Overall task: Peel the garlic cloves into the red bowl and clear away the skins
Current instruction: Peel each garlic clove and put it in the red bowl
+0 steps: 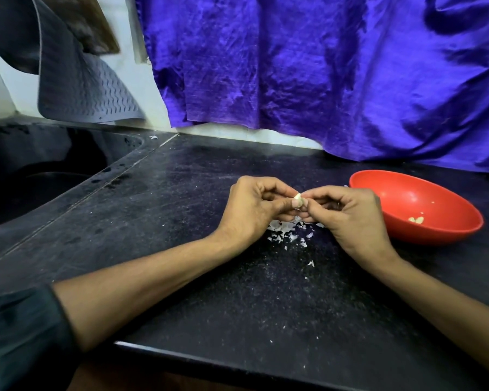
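Mid-peel, clove pinched over the skins on the desk (pixel 181 221).
Skins (pixel 287 234) nearest; above, left hand (pixel 254 207) and right hand (pixel 347 213) each grip the garlic clove (pixel 297 197). Better: strip skin downward, then drop clove rightward into bowl (pixel 401 230).

A dark speckled countertop (pixel 198 277) is seen; white garlic skins (pixel 287 232) are scattered beneath the hands, a red bowl (pixel 412 210) set just right.

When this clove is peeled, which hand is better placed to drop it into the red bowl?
Probably the right hand: it pinches the garlic clove together with the left hand, and the red bowl sits just beside it.
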`<state>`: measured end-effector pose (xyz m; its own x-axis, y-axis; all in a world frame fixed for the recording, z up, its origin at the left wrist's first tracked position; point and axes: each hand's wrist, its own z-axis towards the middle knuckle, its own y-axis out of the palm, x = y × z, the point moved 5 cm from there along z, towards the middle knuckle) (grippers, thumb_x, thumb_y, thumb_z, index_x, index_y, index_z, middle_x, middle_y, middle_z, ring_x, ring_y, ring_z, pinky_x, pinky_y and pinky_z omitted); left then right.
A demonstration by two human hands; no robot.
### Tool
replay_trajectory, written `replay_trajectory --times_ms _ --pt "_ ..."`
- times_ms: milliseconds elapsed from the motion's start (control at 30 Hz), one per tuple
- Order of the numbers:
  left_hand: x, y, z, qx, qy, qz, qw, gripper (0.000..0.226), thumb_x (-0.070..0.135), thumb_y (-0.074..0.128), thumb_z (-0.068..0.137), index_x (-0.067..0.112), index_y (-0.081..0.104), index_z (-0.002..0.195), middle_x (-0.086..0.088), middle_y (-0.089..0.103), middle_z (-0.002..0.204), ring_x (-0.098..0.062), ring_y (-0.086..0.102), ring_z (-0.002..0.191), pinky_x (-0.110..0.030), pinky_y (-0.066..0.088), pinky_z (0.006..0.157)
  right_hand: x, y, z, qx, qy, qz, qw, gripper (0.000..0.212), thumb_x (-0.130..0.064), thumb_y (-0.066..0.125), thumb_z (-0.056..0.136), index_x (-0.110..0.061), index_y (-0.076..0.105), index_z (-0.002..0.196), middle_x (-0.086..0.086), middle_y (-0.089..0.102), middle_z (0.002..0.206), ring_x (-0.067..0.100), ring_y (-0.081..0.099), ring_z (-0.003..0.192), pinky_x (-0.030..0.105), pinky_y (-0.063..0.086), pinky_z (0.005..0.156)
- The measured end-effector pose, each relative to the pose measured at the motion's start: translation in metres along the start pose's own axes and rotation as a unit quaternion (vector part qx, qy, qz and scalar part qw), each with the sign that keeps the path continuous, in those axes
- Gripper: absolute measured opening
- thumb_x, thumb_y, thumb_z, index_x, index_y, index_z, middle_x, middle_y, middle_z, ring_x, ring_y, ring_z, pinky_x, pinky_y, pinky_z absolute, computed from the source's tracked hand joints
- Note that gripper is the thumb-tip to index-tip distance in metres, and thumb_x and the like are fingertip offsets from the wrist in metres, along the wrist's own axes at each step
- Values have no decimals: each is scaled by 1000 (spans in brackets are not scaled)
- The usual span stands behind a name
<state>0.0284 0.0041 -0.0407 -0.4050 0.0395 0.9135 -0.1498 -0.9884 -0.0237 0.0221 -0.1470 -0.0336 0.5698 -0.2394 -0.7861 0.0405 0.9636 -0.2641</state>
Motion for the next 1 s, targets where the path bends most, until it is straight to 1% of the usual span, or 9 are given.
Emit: replay_trajectory --times_ms 133,267,400,500,667,767,867,933,1000 --pt "-1 0 -1 -1 12 15 1000 8 -1 74 80 7 73 82 -13 74 73 -22 73 67 -25 58 62 2 0 0 11 -2 -30 999 5 -22 71 77 -24 75 78 3 73 71 32 71 69 54 58 70" --pt "-4 0 -1 3 18 45 999 7 5 76 81 12 74 83 -9 74 72 -24 74 69 -31 60 66 1 -1 0 9 -7 -79 997 14 -6 72 82 -20 75 78 0 72 68 27 70 65 44 58 65" --pt "-3 0 2 -5 27 58 998 7 4 71 86 10 74 88 -17 72 74 -28 73 71 -34 60 66 -2 -4 2 9 -10 -88 996 11 -11 72 83 -21 74 79 0 72 66 25 70 63 42 59 62" --pt "2 0 4 -27 35 57 997 8 4 67 89 10 71 91 -26 66 76 -18 67 67 -35 60 60 -2 -6 4 13 -2 -69 998 14 -11 71 85 -23 73 79 4 72 68 25 70 63 37 59 57" --pt "2 2 5 -48 28 44 997 10 8 64 91 6 70 99 -5 59 64 -10 56 55 -29 56 48 -1 -5 6 8 24 -37 999 18 -6 68 86 -22 71 79 7 70 68 21 69 62 22 54 52" --pt "4 1 5 -44 34 45 997 10 7 62 92 6 69 100 6 58 57 -8 54 47 -25 51 43 2 -6 7 9 39 -26 999 17 -5 67 86 -20 70 79 4 69 64 15 68 58 23 55 50" --pt "6 -2 6 -19 46 40 998 8 11 63 93 10 69 98 -8 64 67 -10 52 47 -28 51 43 4 -4 4 2 51 -26 998 13 -7 66 87 -17 70 80 10 66 62 14 64 51 30 57 47" --pt "4 -6 8 4 47 33 998 8 13 63 94 13 69 98 -28 62 80 -16 52 49 -31 52 45 3 0 2 -15 46 -48 998 13 -8 65 89 -18 71 82 15 65 61 11 61 46 25 53 44" --pt "1 -10 10 21 41 33 998 7 14 62 94 14 68 98 -33 60 84 -19 52 49 -31 51 46 0 2 0 -23 35 -69 997 13 -8 63 91 -17 72 86 16 66 63 9 59 43 20 49 41"
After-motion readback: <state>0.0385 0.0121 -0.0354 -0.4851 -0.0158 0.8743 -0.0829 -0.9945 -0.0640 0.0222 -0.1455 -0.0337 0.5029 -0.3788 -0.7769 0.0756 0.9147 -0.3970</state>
